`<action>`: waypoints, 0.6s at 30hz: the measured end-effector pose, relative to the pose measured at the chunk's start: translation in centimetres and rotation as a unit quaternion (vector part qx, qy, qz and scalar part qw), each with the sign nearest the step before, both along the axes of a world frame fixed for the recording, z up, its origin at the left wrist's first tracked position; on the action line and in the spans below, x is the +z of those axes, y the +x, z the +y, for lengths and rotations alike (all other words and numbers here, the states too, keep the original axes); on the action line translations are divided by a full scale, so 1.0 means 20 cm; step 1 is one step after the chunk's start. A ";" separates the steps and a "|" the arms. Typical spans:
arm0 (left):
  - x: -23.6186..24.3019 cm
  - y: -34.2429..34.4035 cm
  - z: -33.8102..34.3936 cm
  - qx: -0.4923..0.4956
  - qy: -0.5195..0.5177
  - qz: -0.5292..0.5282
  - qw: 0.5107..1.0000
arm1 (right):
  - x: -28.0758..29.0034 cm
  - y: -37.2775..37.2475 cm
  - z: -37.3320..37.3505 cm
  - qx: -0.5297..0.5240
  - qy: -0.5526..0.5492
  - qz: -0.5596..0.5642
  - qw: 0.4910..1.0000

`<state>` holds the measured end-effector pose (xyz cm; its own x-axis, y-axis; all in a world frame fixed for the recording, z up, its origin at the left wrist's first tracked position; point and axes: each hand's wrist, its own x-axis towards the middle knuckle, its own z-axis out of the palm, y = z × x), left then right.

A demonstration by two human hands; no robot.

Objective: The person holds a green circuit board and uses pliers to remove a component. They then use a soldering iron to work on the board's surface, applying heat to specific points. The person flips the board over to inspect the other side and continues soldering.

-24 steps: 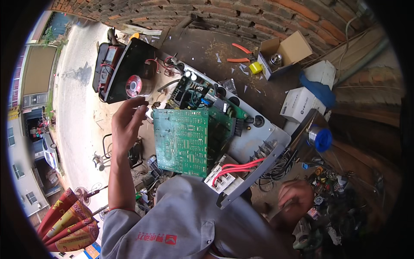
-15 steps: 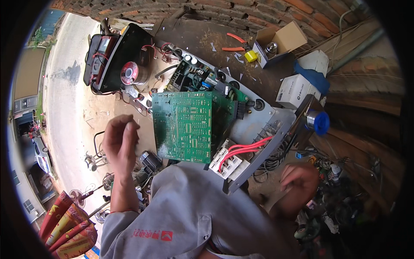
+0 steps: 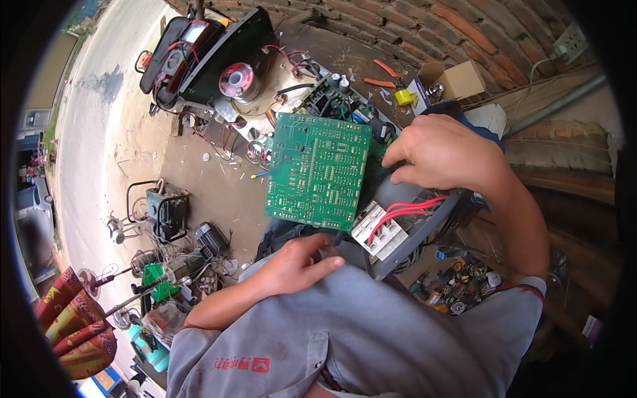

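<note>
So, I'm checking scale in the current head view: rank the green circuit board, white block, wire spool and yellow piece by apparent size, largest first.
1. Green circuit board
2. White block and wire spool: too alike to rank
3. Yellow piece

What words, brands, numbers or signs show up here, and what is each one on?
Printed words stay unquoted; here is where they stand:
Grey shirt: red lettering beside a small red emblem.
Red-and-yellow bundle: printing, too small and bent to read.
Green circuit board: tiny pale marks, too small to read.
Wire spool: label, too blurred to read.
</note>
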<state>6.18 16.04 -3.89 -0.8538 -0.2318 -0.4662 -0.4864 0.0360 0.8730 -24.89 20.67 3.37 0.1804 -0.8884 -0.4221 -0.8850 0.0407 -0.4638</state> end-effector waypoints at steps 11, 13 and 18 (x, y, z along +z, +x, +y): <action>0.04 0.12 -0.03 -0.024 -0.238 0.000 0.971 | 0.04 0.08 0.06 -0.070 -0.032 0.000 0.997; 0.13 0.18 -0.06 -0.034 -0.286 -0.011 0.958 | 0.08 0.08 0.13 -0.108 -0.080 -0.008 0.991; 0.21 0.29 -0.06 -0.060 -0.342 -0.019 0.937 | 0.13 0.12 0.35 -0.200 -0.207 -0.106 0.952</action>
<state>12.01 14.86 0.30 -0.8790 -0.3908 -0.2733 -0.4726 0.6381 0.6078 -22.44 27.60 5.90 -0.1644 -0.9863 -0.0127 -0.7225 0.1292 -0.6792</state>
